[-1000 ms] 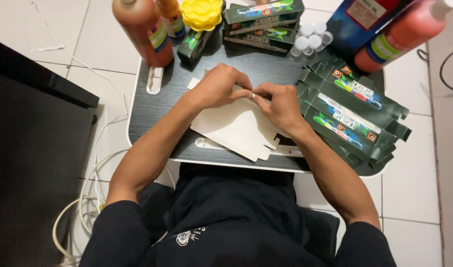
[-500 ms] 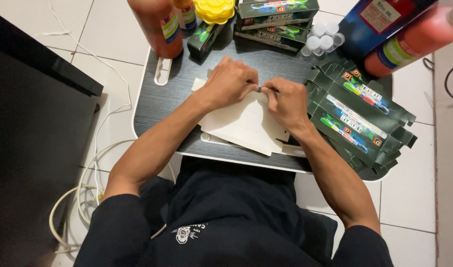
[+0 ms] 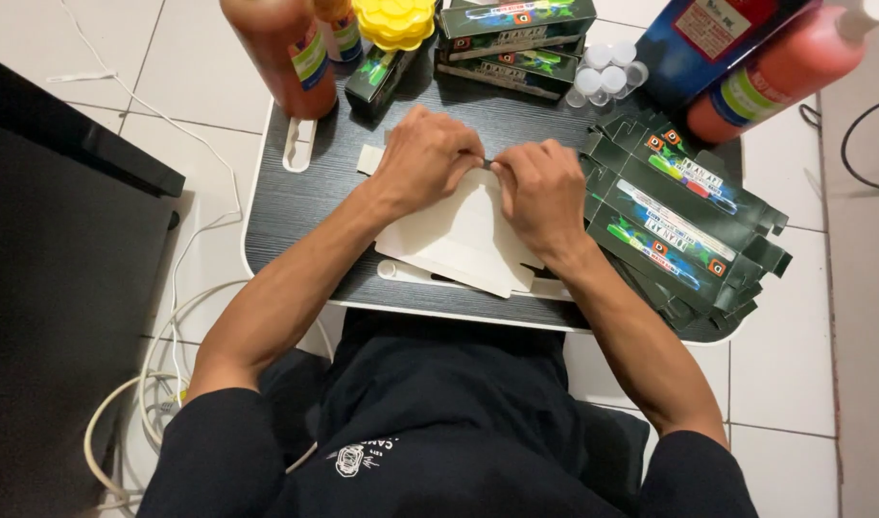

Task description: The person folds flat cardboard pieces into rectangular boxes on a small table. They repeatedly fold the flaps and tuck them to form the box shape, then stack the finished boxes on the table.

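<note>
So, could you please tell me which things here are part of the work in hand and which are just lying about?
In hand:
- left hand and right hand, both pinching the top edge of the flat cream carton
- stack of flat green cartons beside the right hand

Lying about:
- orange bottle
- yellow flower-shaped lid
- small clear caps
- white cables on the floor

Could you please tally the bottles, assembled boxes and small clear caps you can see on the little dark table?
Orange bottles: 3
Blue bottle: 1
Assembled green boxes: 3
Small clear caps: about 6, tightly clustered
Yellow flower-shaped lid: 1
Total: about 14

The flat green cartons overlap too much to count.
</note>
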